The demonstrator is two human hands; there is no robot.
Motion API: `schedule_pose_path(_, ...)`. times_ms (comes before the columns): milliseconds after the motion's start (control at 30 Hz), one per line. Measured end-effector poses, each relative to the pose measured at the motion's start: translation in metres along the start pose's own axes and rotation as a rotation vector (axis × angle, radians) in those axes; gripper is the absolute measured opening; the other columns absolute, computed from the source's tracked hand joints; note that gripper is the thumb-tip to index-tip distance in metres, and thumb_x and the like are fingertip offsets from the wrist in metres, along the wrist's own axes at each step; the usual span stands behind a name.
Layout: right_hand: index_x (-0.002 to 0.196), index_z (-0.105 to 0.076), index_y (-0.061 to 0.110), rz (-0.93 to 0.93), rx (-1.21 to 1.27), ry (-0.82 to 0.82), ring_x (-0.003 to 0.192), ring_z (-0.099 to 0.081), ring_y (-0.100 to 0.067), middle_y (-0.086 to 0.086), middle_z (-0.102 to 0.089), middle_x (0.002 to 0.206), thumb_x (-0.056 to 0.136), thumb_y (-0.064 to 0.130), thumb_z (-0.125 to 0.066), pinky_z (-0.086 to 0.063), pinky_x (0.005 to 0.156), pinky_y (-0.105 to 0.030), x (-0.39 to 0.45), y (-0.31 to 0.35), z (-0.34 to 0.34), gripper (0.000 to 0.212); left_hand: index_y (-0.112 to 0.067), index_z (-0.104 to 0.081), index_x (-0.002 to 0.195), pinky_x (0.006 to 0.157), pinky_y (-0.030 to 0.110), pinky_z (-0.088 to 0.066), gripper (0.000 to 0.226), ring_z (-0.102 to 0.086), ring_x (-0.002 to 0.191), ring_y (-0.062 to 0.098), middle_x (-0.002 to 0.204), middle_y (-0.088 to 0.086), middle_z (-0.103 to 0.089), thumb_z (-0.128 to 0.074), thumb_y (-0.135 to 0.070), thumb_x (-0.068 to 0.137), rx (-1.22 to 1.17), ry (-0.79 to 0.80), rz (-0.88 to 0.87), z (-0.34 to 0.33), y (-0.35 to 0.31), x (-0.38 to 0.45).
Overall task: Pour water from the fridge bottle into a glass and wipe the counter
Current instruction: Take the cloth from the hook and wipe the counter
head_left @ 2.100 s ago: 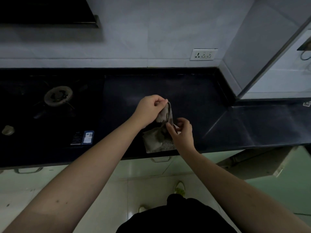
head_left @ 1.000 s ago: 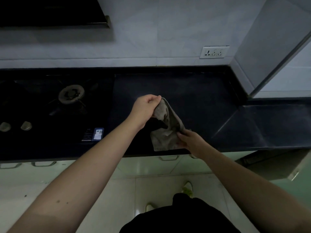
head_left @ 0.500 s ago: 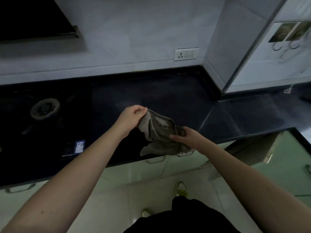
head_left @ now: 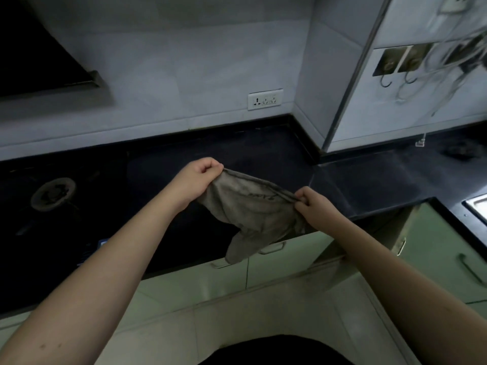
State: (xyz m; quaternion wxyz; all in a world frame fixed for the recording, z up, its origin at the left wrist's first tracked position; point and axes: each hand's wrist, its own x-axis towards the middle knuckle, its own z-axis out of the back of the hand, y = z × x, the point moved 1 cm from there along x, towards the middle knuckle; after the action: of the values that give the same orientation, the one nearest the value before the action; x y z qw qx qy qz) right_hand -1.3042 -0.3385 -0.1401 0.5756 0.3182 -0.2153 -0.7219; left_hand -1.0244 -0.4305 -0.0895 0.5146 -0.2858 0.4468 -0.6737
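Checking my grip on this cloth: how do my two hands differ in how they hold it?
The left hand grips the cloth's upper corner farther back over the counter; the right hand pinches its edge lower, nearer the counter's front. The left hand shows a closed fist, the right shows thumb and fingertips pinching. Both hold the cloth stretched between them.

- The cloth (head_left: 253, 206) was soft grey fabric, matt, creased and stained.
- The counter (head_left: 363, 180) looked like dark polished stone, with a faint sheen.
- The wall (head_left: 184, 61) was smooth pale tile.
- The cabinet doors (head_left: 290, 264) were smooth pale green, with metal handles (head_left: 271, 249).
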Motion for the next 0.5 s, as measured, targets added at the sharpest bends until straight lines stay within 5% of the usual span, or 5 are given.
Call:
schedule_pose_path(267,0.107,-0.066,0.023,0.192,-0.044,-0.058,0.084,-0.056,-0.005,0.009,-0.064,0.095,0.101,0.029,-0.047,-0.039,0.067,-0.016,-0.021,-0.027,0.094,0.020,-0.023,-0.062,0.079,0.063,0.023,-0.038,0.016,-0.047,0.063,-0.002,0.069,-0.014,-0.056,-0.069,-0.035,0.089,0.199,0.025,-0.180,-0.036,-0.067,0.003)
schedule_pose_path(500,0.113,-0.069,0.021,0.273,-0.058,-0.233,0.097,-0.053,-0.001,0.013,-0.064,0.103,0.099,0.022,-0.052,-0.033,0.079,-0.009,-0.038,-0.057,0.164,0.023,-0.024,-0.064,0.088,0.072,0.028,-0.046,0.014,-0.059,0.083,0.007,0.089,-0.006,-0.066,-0.072,-0.034,0.086,0.375,0.010,-0.247,-0.084,-0.121,-0.001)
